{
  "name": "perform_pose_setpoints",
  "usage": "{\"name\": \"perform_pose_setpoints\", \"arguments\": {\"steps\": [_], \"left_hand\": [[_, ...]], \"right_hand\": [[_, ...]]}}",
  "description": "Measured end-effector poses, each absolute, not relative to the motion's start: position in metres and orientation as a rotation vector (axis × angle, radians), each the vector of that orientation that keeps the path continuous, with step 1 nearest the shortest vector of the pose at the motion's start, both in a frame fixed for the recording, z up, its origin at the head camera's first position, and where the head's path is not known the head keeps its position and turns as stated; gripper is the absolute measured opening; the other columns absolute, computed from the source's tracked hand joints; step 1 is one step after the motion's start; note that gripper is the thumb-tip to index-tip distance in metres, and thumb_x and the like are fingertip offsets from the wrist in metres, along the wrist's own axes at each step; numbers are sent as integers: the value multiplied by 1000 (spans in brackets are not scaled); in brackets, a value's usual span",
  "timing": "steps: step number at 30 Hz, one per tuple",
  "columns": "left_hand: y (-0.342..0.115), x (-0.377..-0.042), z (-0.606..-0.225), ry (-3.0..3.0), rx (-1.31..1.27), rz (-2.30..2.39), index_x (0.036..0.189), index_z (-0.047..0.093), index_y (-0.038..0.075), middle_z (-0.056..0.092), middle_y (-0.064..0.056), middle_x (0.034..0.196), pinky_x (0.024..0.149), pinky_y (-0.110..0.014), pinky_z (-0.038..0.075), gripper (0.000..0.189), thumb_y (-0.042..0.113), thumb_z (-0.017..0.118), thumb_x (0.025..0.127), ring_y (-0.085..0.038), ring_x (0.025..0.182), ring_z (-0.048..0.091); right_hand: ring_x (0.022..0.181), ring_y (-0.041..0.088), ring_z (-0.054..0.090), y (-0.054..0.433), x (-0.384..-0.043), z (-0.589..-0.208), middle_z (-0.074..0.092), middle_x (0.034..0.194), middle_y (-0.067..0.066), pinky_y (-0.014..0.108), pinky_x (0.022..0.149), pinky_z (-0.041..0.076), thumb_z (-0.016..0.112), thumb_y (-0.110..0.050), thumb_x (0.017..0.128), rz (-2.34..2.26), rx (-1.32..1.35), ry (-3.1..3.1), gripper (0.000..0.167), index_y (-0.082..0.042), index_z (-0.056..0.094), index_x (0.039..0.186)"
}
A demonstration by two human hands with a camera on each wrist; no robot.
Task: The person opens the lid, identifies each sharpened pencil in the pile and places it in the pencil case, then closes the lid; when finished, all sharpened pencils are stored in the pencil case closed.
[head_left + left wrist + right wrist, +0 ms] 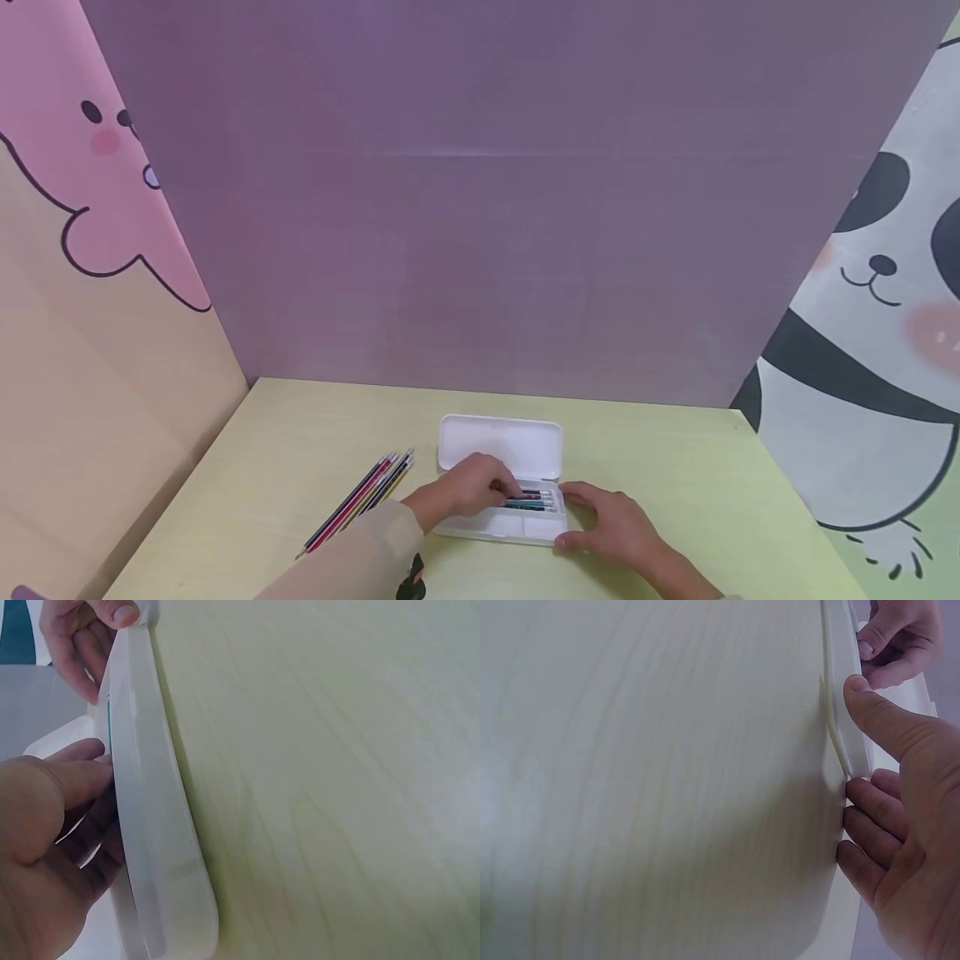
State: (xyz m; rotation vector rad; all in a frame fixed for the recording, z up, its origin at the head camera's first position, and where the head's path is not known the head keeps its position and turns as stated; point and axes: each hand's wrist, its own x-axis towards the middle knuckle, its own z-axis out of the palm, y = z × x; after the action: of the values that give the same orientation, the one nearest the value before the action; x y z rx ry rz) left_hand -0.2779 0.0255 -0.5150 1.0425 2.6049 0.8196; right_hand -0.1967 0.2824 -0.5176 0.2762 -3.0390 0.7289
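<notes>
A white pencil case (501,525) lies on the table with its lid (501,440) folded back. Several pencils (538,502) with dark, red and teal barrels lie along its inside. My left hand (480,483) reaches into the case, thumb and fingers pinching at the pencils; its own fingers hide their left ends. At the case's right end is my right hand (618,525), with the thumb on the front corner and bent fingers at the back corner. In the right wrist view, the right thumb (881,716) lies along the case's side wall.
Left of the case, a loose bundle of long pencils (360,500) lies slanted on the pale wooden table (300,425), partly behind my left sleeve (360,554). A purple panel (487,250) stands along the table's back edge.
</notes>
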Motion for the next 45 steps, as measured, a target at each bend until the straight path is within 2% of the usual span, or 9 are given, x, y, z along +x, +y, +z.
{"name": "perform_pose_setpoints", "arguments": {"steps": [6, 13, 17, 21, 26, 32, 35, 38, 45], "left_hand": [[16, -276, -509, 2565, 998, 962, 102, 82, 21, 72, 15, 90, 79, -18, 51, 22, 5, 80, 87, 1, 80, 57], [-8, -276, -497, 2496, 938, 1188, 105, 80, 12, 72, 7, 92, 74, -20, 51, 17, 8, 79, 88, -3, 80, 59], [-29, -278, -489, 2448, 925, 1255, 109, 79, 9, 72, 6, 92, 70, -23, 52, 20, 11, 79, 90, -5, 82, 62], [-55, -280, -480, 2450, 899, 1273, 111, 77, 7, 71, 8, 91, 74, -24, 53, 22, 13, 78, 90, -10, 85, 63], [-93, -284, -472, 2472, 830, 1318, 112, 76, 5, 71, 2, 93, 73, -26, 54, 23, 14, 77, 91, -16, 86, 63], [-134, -289, -478, 2440, 694, 1351, 114, 74, 4, 68, -4, 93, 62, -35, 56, 24, 14, 76, 92, -21, 73, 63], [-151, -290, -482, 2419, 643, 1332, 117, 72, 0, 67, -5, 95, 64, -38, 57, 27, 13, 74, 94, -23, 76, 64], [-165, -290, -485, 2405, 602, 1317, 119, 70, -2, 68, -7, 98, 64, -35, 55, 28, 12, 73, 95, -22, 78, 62], [-188, -292, -497, 2370, 567, 1352, 119, 67, -7, 66, -8, 95, 64, -37, 56, 28, 7, 70, 95, -20, 78, 60]], "right_hand": [[113, 29, 68, 284, -196, -515, 73, 126, -1, 51, 96, 51, 92, -57, 63, 728, 267, -3041, 78, -25, 69, 129], [111, 29, 67, 285, -194, -514, 72, 126, -2, 51, 95, 51, 93, -55, 61, 695, 239, -3067, 79, -25, 69, 130], [112, 29, 67, 286, -194, -514, 72, 127, -2, 51, 96, 51, 94, -54, 61, 692, 216, -3073, 79, -26, 69, 130], [115, 30, 67, 285, -193, -515, 72, 128, -2, 52, 98, 50, 93, -55, 61, 714, 203, -3076, 79, -26, 69, 131], [115, 30, 67, 284, -193, -516, 72, 128, -2, 52, 98, 51, 93, -55, 61, 727, 227, -3061, 80, -25, 68, 131], [114, 28, 67, 285, -195, -516, 72, 127, -3, 49, 97, 51, 93, -54, 62, 737, 233, -3050, 78, -25, 69, 131], [114, 29, 67, 284, -195, -516, 72, 127, -3, 49, 97, 51, 93, -55, 62, 739, 247, -3049, 79, -25, 69, 131], [115, 29, 67, 282, -194, -515, 72, 127, -2, 50, 97, 51, 93, -55, 62, 750, 256, -3048, 79, -24, 68, 131], [116, 30, 67, 280, -194, -514, 72, 128, -2, 52, 98, 51, 93, -53, 62, 748, 231, -3058, 79, -24, 68, 131]]}}
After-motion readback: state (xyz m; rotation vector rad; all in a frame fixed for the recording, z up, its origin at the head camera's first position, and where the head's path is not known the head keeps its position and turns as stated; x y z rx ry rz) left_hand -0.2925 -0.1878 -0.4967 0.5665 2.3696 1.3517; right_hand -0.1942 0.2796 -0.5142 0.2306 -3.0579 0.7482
